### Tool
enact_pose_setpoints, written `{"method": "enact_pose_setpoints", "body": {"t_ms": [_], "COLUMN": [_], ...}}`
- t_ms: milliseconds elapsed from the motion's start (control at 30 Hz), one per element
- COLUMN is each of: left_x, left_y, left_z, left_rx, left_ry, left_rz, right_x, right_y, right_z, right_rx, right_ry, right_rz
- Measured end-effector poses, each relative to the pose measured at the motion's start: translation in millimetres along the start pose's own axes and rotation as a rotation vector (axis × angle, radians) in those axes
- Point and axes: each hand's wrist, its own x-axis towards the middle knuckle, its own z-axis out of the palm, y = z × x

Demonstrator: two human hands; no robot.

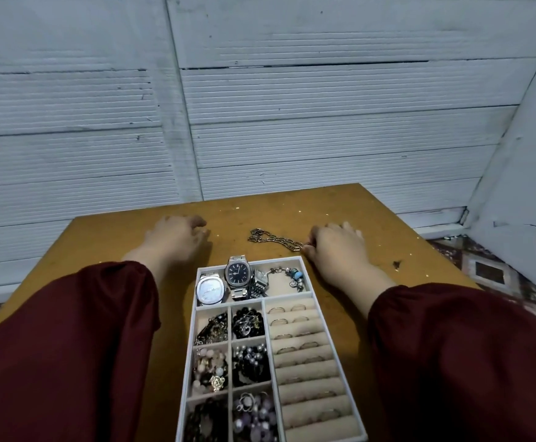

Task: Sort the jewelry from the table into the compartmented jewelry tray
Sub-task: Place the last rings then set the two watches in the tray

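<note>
A dark link chain [273, 239] lies on the brown table [107, 237] just beyond the white compartmented jewelry tray [295, 258]. My right hand [336, 247] rests on the table at the chain's right end, its thumb and fingertips pinching the last links. My left hand [177, 237] hovers over the table left of the chain with loosely curled fingers, holding nothing. The tray's top compartment holds watches [225, 280] and a charm bracelet [290, 275]. Its left compartments hold beaded pieces [247, 323], and the right column holds rings [292, 320] in padded rolls.
A grey ribbed wall stands behind the table. The table's far edge runs close behind both hands. A small dark scrap [396, 264] lies on the table to the right. A patterned floor [496, 275] shows past the right edge.
</note>
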Motion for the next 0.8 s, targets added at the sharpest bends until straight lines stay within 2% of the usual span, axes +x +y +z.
{"method": "enact_pose_setpoints", "body": {"t_ms": [167, 467, 800], "left_x": [-19.5, -35.4, -81.8], "left_y": [-11.3, -12.8, -4.9], "left_z": [24.4, 39.4, 33.0], "left_rx": [0.075, 0.037, 0.009], "left_ry": [-0.089, -0.031, -0.011], "left_rz": [-0.005, -0.012, -0.040], "right_x": [-3.5, -3.2, -19.7], "right_y": [-4.2, -20.9, -44.7], "right_z": [-5.2, -35.6, -75.8], "right_rx": [0.088, 0.290, 0.473], "right_ry": [0.087, 0.246, 0.352], "right_rz": [0.027, 0.029, -0.005]}}
